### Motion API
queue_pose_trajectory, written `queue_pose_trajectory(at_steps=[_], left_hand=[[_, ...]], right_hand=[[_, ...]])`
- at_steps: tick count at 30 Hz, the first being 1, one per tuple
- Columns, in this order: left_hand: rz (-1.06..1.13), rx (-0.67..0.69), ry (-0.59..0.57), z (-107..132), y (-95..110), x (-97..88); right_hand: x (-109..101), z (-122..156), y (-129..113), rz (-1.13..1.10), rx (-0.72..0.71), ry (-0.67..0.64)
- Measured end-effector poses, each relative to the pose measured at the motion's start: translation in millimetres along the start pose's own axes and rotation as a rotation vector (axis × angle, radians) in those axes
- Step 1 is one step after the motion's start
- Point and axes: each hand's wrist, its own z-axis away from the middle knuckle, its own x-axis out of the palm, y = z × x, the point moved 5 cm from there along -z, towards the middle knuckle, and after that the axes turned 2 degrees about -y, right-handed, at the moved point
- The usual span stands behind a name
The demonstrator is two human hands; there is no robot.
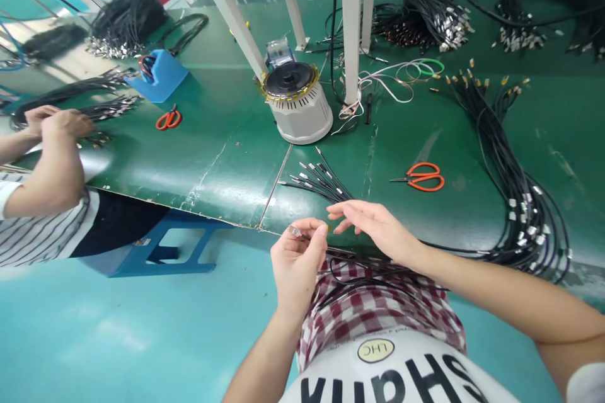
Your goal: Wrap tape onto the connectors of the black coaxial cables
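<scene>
Close to the table's front edge, my left hand point(300, 261) is closed in a pinch on a thin black cable, and a small shiny piece shows by its index finger. My right hand point(375, 227) hovers just to the right, fingers stretched out and apart, holding nothing that I can see. Just beyond my hands lies a small bunch of black cables point(326, 182) with silvery ends and white tags. More black cables point(359, 264) cross my lap under the right wrist. A large bundle of tagged cables point(524, 220) curves along the table to the right.
Orange-handled scissors point(425, 177) lie right of the small bunch. A round white machine point(302, 116) with a yellow tape ring stands ahead, beside white posts point(350, 31). At left, a co-worker's hands point(59, 123) handle cables near a blue tape dispenser point(163, 75) and other scissors point(169, 118).
</scene>
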Motion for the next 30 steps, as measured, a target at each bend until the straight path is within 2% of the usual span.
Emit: queue_pose_trajectory(at_steps=[7, 15, 19, 22, 27, 30], left_hand=[[-0.025, 0.03, 0.007, 3, 6, 0.9], [0.038, 0.041, -0.055, 3, 4, 3.3], [0.144, 0.102, -0.102, 6, 10, 7.6], [0.158, 0.122, -0.118, 10, 14, 7.2], [0.211, -0.065, -0.317, 16, 10, 10.9], [0.271, -0.165, -0.383, 19, 6, 11.8]], right_hand=[[5, -1, -14, 0.264, -0.129, 0.026], [0, -2, -8, 0.274, -0.195, 0.078], [-8, -1, -12, 0.263, -0.16, 0.102], [-11, 0, -17, 0.213, -0.107, 0.068], [-7, -2, -24, 0.175, -0.077, -0.007], [-3, -6, -25, 0.143, -0.053, -0.039]])
